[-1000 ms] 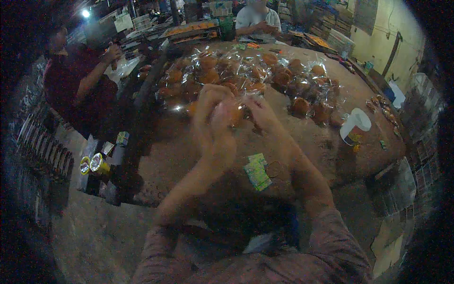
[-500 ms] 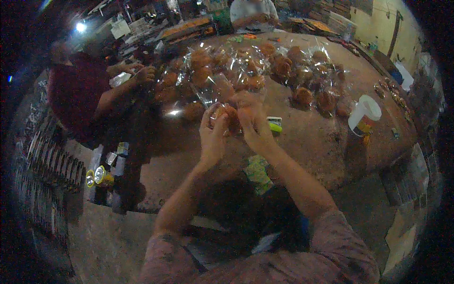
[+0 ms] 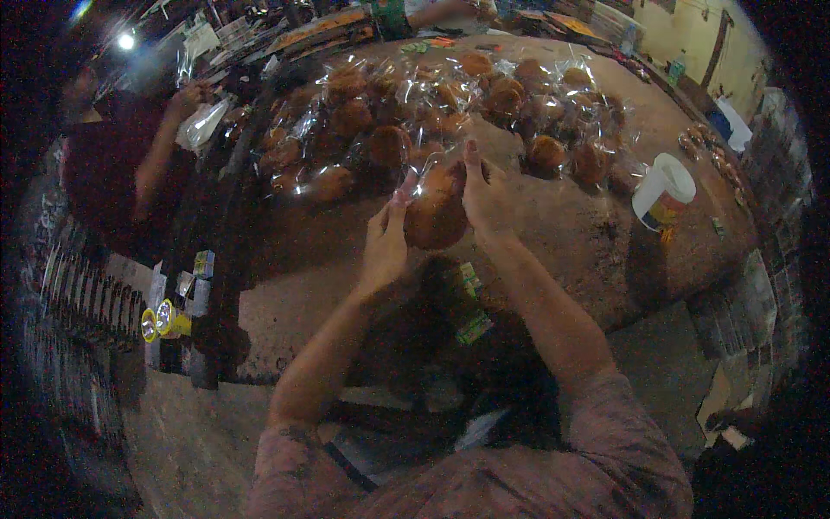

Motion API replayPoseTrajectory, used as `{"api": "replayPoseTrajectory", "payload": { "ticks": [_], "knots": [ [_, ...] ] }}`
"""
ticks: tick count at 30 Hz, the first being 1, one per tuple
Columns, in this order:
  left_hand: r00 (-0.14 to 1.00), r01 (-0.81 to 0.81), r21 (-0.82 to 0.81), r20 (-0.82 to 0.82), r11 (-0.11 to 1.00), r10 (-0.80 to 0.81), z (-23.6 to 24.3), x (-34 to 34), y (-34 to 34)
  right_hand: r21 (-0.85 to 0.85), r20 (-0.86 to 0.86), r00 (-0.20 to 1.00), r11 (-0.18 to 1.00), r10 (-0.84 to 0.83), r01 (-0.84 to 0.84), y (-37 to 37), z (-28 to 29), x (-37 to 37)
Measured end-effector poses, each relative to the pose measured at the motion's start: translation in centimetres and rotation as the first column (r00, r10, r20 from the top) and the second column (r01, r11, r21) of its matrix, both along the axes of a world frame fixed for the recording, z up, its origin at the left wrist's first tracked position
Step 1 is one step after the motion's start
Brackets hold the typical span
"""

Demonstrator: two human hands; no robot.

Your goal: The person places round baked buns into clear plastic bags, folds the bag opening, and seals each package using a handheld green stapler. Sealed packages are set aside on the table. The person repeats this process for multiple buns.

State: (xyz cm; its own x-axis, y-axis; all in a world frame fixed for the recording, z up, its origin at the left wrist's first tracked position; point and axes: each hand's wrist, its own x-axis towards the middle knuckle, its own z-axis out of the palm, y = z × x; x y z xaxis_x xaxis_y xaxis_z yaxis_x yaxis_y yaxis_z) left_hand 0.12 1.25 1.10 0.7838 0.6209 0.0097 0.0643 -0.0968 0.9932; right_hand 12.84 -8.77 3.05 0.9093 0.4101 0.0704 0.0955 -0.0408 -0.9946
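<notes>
Dusky mauve shirt [image 3: 501,483]; short sleeves [image 3: 624,424]

item: 1 brown round piece [image 3: 435,218] | look: rounded lower edge, fine surface too blurred to tell | wrap: clear plastic film [image 3: 422,187], with bright glints at upper part | pose: broad side facing the camera | place: between left hand [image 3: 387,248] and right hand [image 3: 488,206], over the counter [image 3: 579,218]

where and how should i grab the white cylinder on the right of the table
Probably around its curved wall, coming from the near side: the white cylinder shows its rounded body that way, while wrapped brown rounds sit close on its far left.
</notes>
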Motion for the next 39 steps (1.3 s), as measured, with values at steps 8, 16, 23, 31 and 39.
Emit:
{"api": "replayPoseTrajectory", "payload": {
  "ticks": [8,16,23,31,39],
  "knots": [
    [0.98,0.043,0.687,0.112,0.726,-0.164,-0.8,-0.7,1.2,0.275,0.77,0.588,0.96,-0.247,0.043,-1.1,0.5,1.9],
    [0.962,0.203,0.757,-0.035,0.621,-0.272,0.7,-1.4,1.8,0.022,0.756,0.654,0.999,-0.037,0.031,-4.0,1.6,1.5],
    [0.971,0.171,0.485,0.066,0.858,-0.231,0.4,-1.3,2.2,0.513,0.361,0.888,0.856,-0.284,0.065,-0.9,-1.8,-0.2],
    [0.869,0.0,0.02,0.495,1.0,-0.01,0.4,-0.7,-1.4,0.279,0.094,0.995,0.96,-0.016,-0.011,0.6,-3.3,-2.6],
    [0.938,-0.116,0.106,0.337,0.988,0.074,0.7,-1.2,-0.5,0.233,0.584,0.809,0.968,-0.066,-0.089,-0.1,-2.8,-1.6]
  ]
}}
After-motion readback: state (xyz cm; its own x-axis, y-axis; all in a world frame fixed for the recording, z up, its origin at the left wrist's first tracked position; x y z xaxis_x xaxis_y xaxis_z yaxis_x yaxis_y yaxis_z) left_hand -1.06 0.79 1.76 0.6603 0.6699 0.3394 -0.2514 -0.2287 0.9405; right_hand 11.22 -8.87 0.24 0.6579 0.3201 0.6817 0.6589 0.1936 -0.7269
